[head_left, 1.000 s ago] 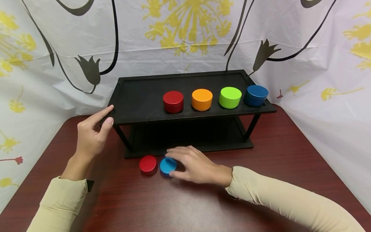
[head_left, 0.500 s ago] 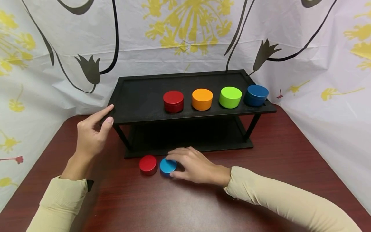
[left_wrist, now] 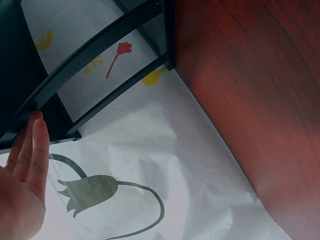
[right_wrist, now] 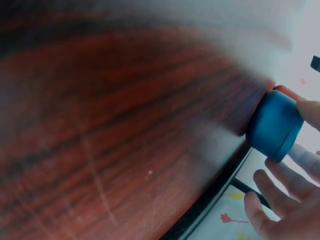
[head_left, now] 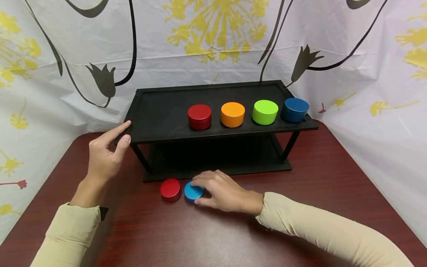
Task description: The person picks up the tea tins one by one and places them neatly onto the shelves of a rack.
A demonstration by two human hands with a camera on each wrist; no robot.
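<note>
My right hand pinches a light blue round tin on the table, thumb at its near side and fingertips at the far side. In the right wrist view the blue tin stands between thumb and fingers, with the other fingers spread apart. Just left of it sits a red round tin, untouched. My left hand touches the left front corner of a black two-tier shelf. Its fingers look straight against the shelf's edge in the left wrist view.
Along the upper tier's front stand a dark red tin, an orange tin, a lime green tin and a dark blue tin. The shelf's lower tier lies behind my right hand. A patterned white sheet surrounds the dark wooden table.
My right fingertips have settled slightly lower around the light blue tin, and the right forearm has shifted a little left. My left hand and the tins have not visibly moved.
</note>
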